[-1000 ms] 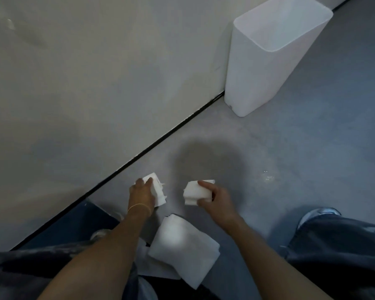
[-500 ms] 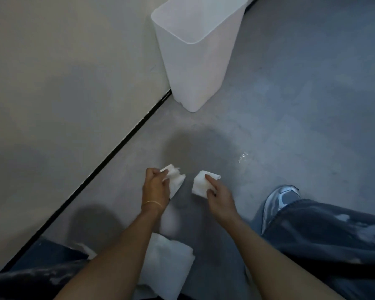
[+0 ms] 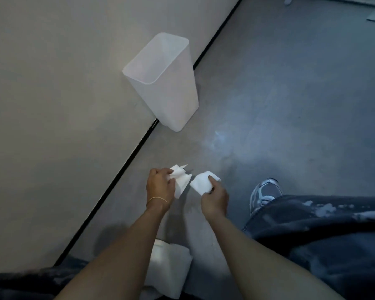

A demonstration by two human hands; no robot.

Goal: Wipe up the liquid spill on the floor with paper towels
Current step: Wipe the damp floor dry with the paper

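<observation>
My left hand (image 3: 159, 185) grips a crumpled white paper towel (image 3: 180, 177), held above the grey floor. Just to its right, my right hand (image 3: 214, 197) pinches a second, folded paper towel (image 3: 201, 182). The two wads sit a small gap apart. A faint wet sheen, the spill (image 3: 220, 140), glints on the floor beyond the hands, between them and the bin. More white paper towel (image 3: 171, 271) lies on the floor between my forearms, near the bottom edge.
A translucent white plastic bin (image 3: 167, 87) stands upright against the beige wall (image 3: 63, 94), where a black baseboard line (image 3: 126, 163) meets the floor. My right knee in dark jeans (image 3: 323, 230) and a grey sneaker (image 3: 265, 192) are at right.
The view has tilted up and swung, so the bin now sits mid-frame. Both hands have lifted with their towels and stay close together; the towel on the floor has dropped toward the bottom edge.
</observation>
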